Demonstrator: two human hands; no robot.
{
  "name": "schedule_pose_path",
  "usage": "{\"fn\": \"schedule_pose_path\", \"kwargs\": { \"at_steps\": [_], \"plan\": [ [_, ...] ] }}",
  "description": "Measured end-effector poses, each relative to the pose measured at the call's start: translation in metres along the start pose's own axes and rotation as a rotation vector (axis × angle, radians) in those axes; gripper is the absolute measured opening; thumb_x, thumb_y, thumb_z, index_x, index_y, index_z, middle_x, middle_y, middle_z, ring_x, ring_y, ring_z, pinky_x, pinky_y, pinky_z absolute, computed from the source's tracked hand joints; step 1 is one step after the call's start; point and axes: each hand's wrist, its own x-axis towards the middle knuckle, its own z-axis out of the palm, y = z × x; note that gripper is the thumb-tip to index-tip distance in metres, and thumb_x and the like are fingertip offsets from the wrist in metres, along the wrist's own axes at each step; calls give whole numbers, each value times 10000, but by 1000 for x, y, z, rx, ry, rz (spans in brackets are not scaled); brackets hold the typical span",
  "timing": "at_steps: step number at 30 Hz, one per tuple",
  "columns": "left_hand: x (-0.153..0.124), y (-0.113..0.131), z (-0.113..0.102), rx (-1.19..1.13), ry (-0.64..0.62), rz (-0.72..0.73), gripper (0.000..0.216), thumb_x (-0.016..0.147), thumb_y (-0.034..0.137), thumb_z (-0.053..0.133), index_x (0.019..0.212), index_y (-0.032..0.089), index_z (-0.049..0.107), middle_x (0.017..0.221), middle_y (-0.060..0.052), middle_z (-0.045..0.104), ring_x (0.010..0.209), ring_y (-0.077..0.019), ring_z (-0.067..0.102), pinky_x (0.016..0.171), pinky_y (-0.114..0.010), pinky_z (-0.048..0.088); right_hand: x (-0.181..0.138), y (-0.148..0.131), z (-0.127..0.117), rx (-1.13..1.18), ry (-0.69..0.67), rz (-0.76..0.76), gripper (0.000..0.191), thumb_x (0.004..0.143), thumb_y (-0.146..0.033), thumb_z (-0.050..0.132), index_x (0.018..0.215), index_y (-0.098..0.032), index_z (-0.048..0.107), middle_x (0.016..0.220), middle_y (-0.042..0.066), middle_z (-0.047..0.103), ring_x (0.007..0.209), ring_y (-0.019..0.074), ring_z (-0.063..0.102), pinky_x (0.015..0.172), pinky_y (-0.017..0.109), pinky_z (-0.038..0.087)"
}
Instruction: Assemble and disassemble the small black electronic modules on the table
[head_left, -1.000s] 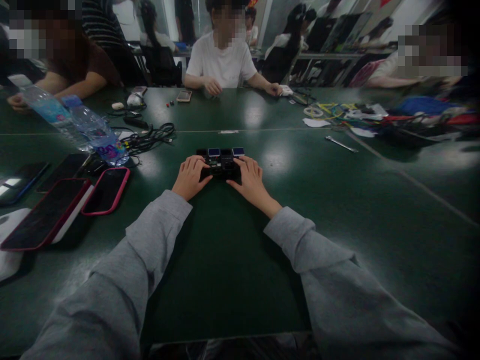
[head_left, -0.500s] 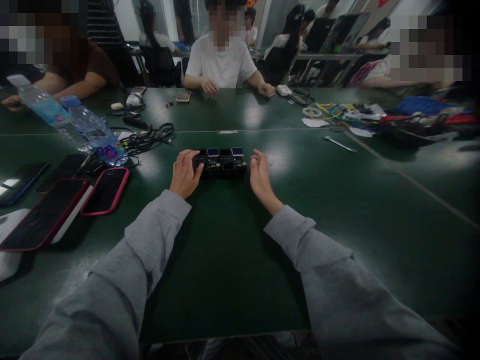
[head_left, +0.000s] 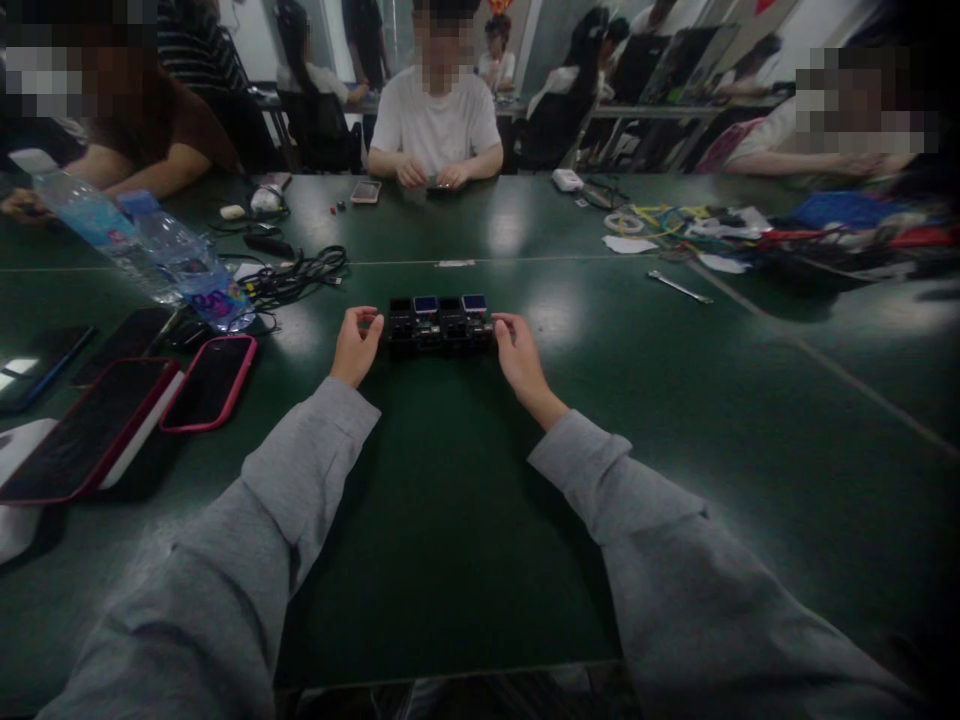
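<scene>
A row of small black electronic modules (head_left: 440, 322), two of them with lit blue screens, lies on the dark green table (head_left: 465, 480) in front of me. My left hand (head_left: 355, 345) rests just left of the row, fingers curled with thumb and fingertips close together, holding nothing that shows. My right hand (head_left: 517, 354) is at the row's right end, fingers bent and touching the last module. Grey sleeves cover both of my arms.
Two red-cased phones (head_left: 210, 382) and other dark phones lie at the left, with water bottles (head_left: 187, 262) and tangled black cables (head_left: 300, 272) behind them. A wrench (head_left: 681, 288) and coloured wires (head_left: 675, 220) sit at the right. Other people sit across the table.
Both my hands came off the top of the modules and moved out to the row's two ends. The person opposite brought both hands together.
</scene>
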Motion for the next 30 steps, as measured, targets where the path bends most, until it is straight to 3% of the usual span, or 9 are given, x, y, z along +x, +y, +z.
{"fn": "schedule_pose_path", "kwargs": {
  "at_steps": [3, 8, 16, 25, 30],
  "plan": [
    [0, -1, 0, -3, 2, -2, 268, 916, 347, 578, 1137, 202, 536, 1110, -76, 617, 852, -159, 629, 797, -342, 529, 1, 3, 0, -39, 21, 9, 370, 1021, -427, 300, 1102, -208, 588, 1127, 116, 636, 1089, 236, 579, 962, 437, 460],
    [1, -2, 0, 0, -6, -7, 253, 918, 339, 573, 1125, 196, 547, 1110, -80, 619, 849, -163, 636, 791, -343, 531, 0, -1, 1, -8, 53, 5, 316, 997, -417, 381, 1084, -204, 597, 1085, 110, 648, 1022, 241, 594, 933, 435, 474],
    [-1, 1, -1, -4, -27, -11, 240, 929, 353, 559, 1114, 201, 557, 1121, -82, 618, 853, -167, 630, 799, -353, 532, -6, -23, -4, -102, -74, -200, 265, 971, -399, 487, 1096, -237, 656, 1169, 95, 591, 1147, 257, 527, 1015, 473, 428],
    [0, -1, -1, -1, -32, -25, 231, 932, 352, 553, 1114, 210, 564, 1121, -80, 615, 842, -167, 627, 782, -355, 534, -8, -23, -4, -172, -57, -110, 240, 950, -329, 481, 1088, -230, 649, 1107, 103, 594, 1099, 274, 529, 971, 481, 449],
    [0, 2, 0, 0, -17, -9, 217, 932, 335, 546, 1100, 200, 563, 1105, -82, 620, 898, -177, 632, 811, -352, 532, -8, -21, -4, -154, -58, -73, 230, 945, -378, 505, 1083, -219, 597, 1080, 104, 618, 1046, 272, 558, 912, 465, 469]
  ]
}}
